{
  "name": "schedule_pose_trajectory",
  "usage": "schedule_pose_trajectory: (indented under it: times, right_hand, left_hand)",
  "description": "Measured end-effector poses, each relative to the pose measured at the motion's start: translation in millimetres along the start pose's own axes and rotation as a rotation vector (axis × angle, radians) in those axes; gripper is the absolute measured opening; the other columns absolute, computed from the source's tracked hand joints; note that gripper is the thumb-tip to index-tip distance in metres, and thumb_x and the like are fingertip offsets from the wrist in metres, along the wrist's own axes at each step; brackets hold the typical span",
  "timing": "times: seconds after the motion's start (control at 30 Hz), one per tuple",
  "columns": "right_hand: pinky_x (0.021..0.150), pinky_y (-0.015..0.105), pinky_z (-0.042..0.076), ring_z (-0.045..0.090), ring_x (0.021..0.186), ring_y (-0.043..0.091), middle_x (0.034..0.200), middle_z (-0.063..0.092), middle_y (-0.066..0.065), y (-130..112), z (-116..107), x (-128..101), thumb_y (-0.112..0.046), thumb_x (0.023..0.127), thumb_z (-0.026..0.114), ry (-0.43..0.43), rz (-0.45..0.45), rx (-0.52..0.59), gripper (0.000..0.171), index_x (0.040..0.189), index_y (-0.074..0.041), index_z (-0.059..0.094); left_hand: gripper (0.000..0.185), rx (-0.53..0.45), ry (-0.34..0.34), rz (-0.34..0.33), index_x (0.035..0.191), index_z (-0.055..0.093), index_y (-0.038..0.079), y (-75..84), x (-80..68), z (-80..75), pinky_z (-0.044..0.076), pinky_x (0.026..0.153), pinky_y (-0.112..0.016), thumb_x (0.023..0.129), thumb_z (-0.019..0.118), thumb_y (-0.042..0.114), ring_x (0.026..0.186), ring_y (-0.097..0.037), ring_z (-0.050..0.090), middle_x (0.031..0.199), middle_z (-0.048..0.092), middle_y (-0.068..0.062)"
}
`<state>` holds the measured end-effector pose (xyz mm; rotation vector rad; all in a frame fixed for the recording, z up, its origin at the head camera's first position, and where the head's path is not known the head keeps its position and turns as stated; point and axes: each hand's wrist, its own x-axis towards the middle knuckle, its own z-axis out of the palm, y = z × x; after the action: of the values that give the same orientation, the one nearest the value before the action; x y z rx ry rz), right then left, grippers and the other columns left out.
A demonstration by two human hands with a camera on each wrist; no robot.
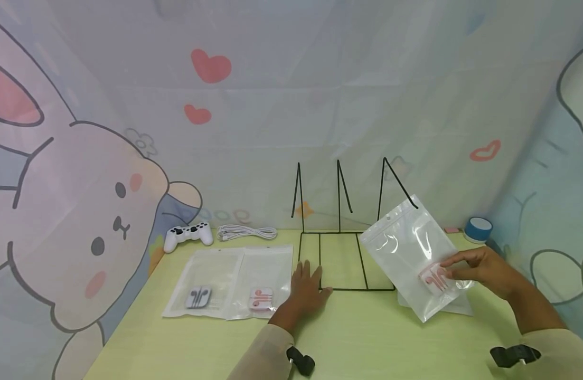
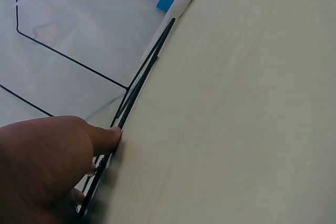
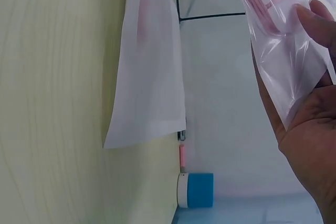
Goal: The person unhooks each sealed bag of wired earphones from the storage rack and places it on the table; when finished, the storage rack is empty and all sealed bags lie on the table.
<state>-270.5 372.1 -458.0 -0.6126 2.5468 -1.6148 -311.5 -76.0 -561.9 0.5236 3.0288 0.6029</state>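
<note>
My right hand (image 1: 483,269) pinches a clear zip bag (image 1: 401,245) at its lower part, beside a small case of pink earphones (image 1: 434,278) inside it. The bag tilts in the air, its upper corner at the tip of the right hook of a black wire rack (image 1: 339,233). Whether the hook passes through the bag I cannot tell. With fingers spread, my left hand (image 1: 308,290) rests on the rack's front left base corner; its thumb (image 2: 107,139) touches the base wire. Another bag (image 3: 149,72) lies on the table, partly behind the held one.
Left of the rack lie two bags, one with grey earphones (image 1: 198,297), one with pink earphones (image 1: 261,298). Behind them are a white game controller (image 1: 188,235) and a coiled white cable (image 1: 246,232). A blue tape roll (image 1: 478,229) stands at the back right, before the fabric backdrop.
</note>
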Motion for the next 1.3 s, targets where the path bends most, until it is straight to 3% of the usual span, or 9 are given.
schedule_pose_trajectory:
  times: [0.13,0.4,0.57,0.8,0.9,1.07,1.3]
  right_hand:
    - [0.079,0.03,0.064,0.077,0.094,0.008,0.104,0.084,-0.01,2,-2,-1,0.007,0.095,0.074,-0.02,0.016,0.04,0.025,0.117,0.002,0.082]
    - [0.079,0.028,0.063,0.068,0.105,-0.001,0.127,0.066,-0.032,7,-7,-6,0.007,0.091,0.079,0.009,0.035,0.016,0.035,0.124,-0.003,0.081]
    - [0.079,0.027,0.062,0.066,0.102,-0.001,0.126,0.061,-0.033,10,-8,-7,0.002,0.09,0.083,0.047,0.064,-0.053,0.038,0.128,-0.002,0.079]
    - [0.08,0.026,0.059,0.063,0.099,0.002,0.118,0.062,-0.029,15,-12,-12,-0.013,0.093,0.085,0.075,0.195,-0.131,0.043,0.134,-0.008,0.078]
    - [0.08,0.027,0.06,0.067,0.097,0.004,0.115,0.067,-0.026,20,-13,-16,-0.014,0.094,0.085,0.078,0.23,-0.109,0.044,0.136,-0.012,0.078]
    - [0.08,0.025,0.059,0.065,0.099,0.002,0.117,0.066,-0.03,35,-14,-29,-0.01,0.098,0.08,0.098,0.214,-0.061,0.041,0.138,-0.014,0.077]
    - [0.08,0.024,0.062,0.07,0.097,0.005,0.12,0.067,-0.025,51,-14,-49,0.005,0.101,0.069,0.117,0.172,0.134,0.044,0.14,-0.015,0.076]
  left_hand:
    - [0.069,-0.007,0.0,0.003,0.165,0.045,0.005,0.4,-0.1,-0.6,0.026,0.134,-0.064,0.109,0.059,0.044,0.165,-0.056,0.021,0.175,0.028,-0.034]
    - [0.068,-0.011,0.003,0.003,0.164,0.045,0.005,2.6,-2.3,-4.0,0.027,0.133,-0.064,0.109,0.06,0.043,0.165,-0.056,0.023,0.174,0.029,-0.034]
    - [0.068,-0.006,0.009,0.002,0.164,0.046,0.005,3.6,-2.8,-5.5,0.028,0.133,-0.063,0.109,0.059,0.044,0.164,-0.056,0.024,0.174,0.03,-0.034]
    - [0.068,-0.01,0.014,0.01,0.163,0.047,0.004,3.4,-3.3,-5.0,0.029,0.133,-0.063,0.109,0.059,0.043,0.164,-0.056,0.024,0.173,0.03,-0.035]
    - [0.068,-0.002,0.019,0.012,0.163,0.047,0.005,3.5,-3.1,-6.0,0.029,0.132,-0.063,0.109,0.059,0.044,0.163,-0.057,0.025,0.173,0.031,-0.035]
    - [0.068,0.001,0.016,0.009,0.163,0.047,0.005,2.8,-2.5,-5.4,0.029,0.133,-0.063,0.109,0.059,0.044,0.164,-0.056,0.025,0.173,0.031,-0.035]
    - [0.068,-0.002,0.011,0.01,0.163,0.047,0.005,1.9,-2.3,-3.6,0.029,0.132,-0.063,0.109,0.059,0.044,0.164,-0.057,0.025,0.173,0.031,-0.035]
